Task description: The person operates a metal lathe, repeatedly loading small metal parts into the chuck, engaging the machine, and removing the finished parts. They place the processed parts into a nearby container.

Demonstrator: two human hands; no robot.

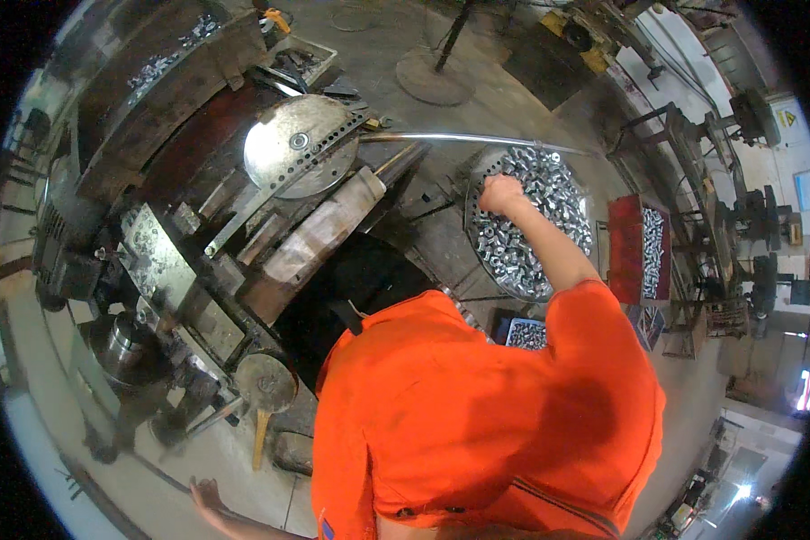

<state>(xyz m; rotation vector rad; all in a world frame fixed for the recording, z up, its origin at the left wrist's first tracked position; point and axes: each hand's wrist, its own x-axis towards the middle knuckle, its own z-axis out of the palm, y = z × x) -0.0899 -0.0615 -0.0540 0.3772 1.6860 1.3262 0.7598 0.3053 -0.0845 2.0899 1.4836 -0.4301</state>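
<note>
My right arm reaches over a large round pan (467, 216) heaped with small shiny metal sleeve-like parts (535, 247). At the pan's upper left side my right hand (504, 194) is closed, its fingers curled down at the edge of the heap; what is in them is hidden. Far down at the lower left, my left hand (209, 499) is at the end of a thin dark rod (157, 470), its fingers curled at the rod's tip. The machine with a round metal disc (288, 135) and a perforated flat bar (270, 191) stands in front of me to the left.
A long bright bar (459, 138) runs from the disc past the pan's far side. Right of the pan are a red bin (625, 252) of metal parts and a small blue-rimmed tray (510, 335). A wooden-handled tool (261, 441) is near my left side.
</note>
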